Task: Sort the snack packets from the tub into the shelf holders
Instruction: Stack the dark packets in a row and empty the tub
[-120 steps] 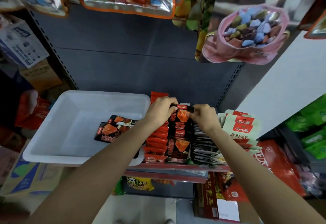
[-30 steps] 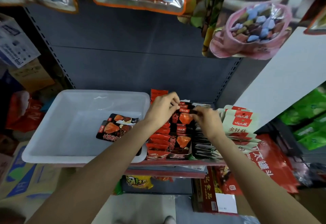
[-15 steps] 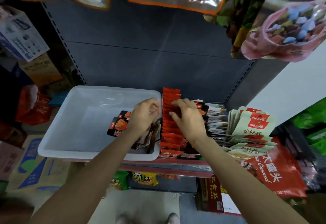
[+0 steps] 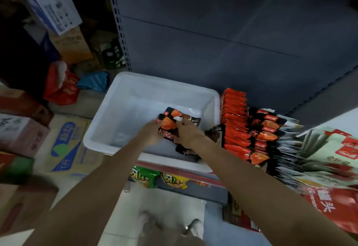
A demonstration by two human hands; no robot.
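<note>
A white plastic tub [image 4: 124, 98] stands on the shelf at the left. Inside it lie a few black-and-orange snack packets [image 4: 170, 123]. Both hands are down in the tub on that pile. My left hand [image 4: 150, 135] holds the packets' left edge, and my right hand [image 4: 188, 134] grips them from the right, fingers curled over the top. To the right of the tub, the shelf holders carry a row of red packets [image 4: 233, 121] and a row of black-and-orange packets [image 4: 266, 129].
Grey and pale green packet rows [image 4: 329, 148] fill the shelf further right, with a big red bag [image 4: 333, 205] hanging below. Cardboard boxes [image 4: 65, 148] crowd the floor at the left. Yellow and green snack bags [image 4: 155, 178] sit on the lower shelf. The grey back panel [image 4: 213, 32] rises behind.
Both hands have left the shelf holders and moved left into the tub, where they now hold the packet pile. The view has swung left and down.
</note>
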